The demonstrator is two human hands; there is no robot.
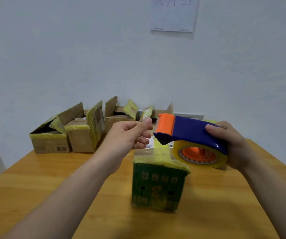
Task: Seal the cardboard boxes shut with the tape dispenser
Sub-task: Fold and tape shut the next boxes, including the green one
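A green cardboard box wrapped in yellowish tape stands on the wooden table in front of me, its top flaps down. Above its far right corner my right hand grips a blue and orange tape dispenser with a roll of clear tape in it. My left hand hovers just left of the dispenser's orange nose, thumb and forefinger pinched together at the tape's end; I cannot tell whether tape is between them.
Several open brown cardboard boxes with raised, tape-covered flaps line the table's far edge against the white wall. A paper sheet hangs on the wall above. The table's left edge drops off near a grey floor.
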